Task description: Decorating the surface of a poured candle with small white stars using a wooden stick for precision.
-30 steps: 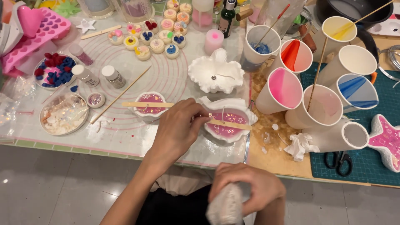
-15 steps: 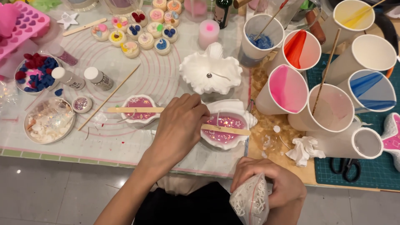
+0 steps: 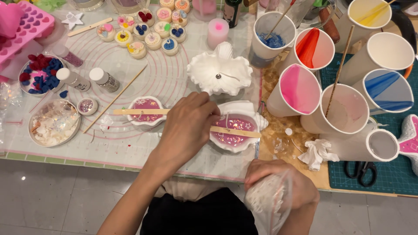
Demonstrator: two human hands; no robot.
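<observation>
Hand positions at the shell-shaped dish

Position of your left hand (image 3: 189,126): it lay over the near-left edge of the white shell-shaped dish (image 3: 237,130), fingers curled downward and pinched together at the rim. Whether anything small sat between the fingertips could not be told. The dish stood on the pale silicone mat (image 3: 165,78) that covered the tabletop (image 3: 278,130), and it held glittery pink filling. A flat wooden stick (image 3: 235,131) lay across the dish from your fingers toward its right edge.

Your right hand (image 3: 283,185) was down at the near edge of the tabletop, closed around a crumpled clear plastic bag (image 3: 267,204) with whitish contents.

Just left of your left hand stood a smaller white dish (image 3: 146,111) with pink filling, and a second flat stick (image 3: 139,112) rested across it. A larger white shell mould (image 3: 220,72) stood behind the two dishes, apart from both. A thin wooden skewer (image 3: 115,99) lay diagonally on the mat to the left.

To the right, several white paper cups stood grouped, one with a pink-coated interior (image 3: 296,89) nearest the dish. Black-handled scissors (image 3: 360,170) lay on the green cutting mat (image 3: 392,178).
</observation>
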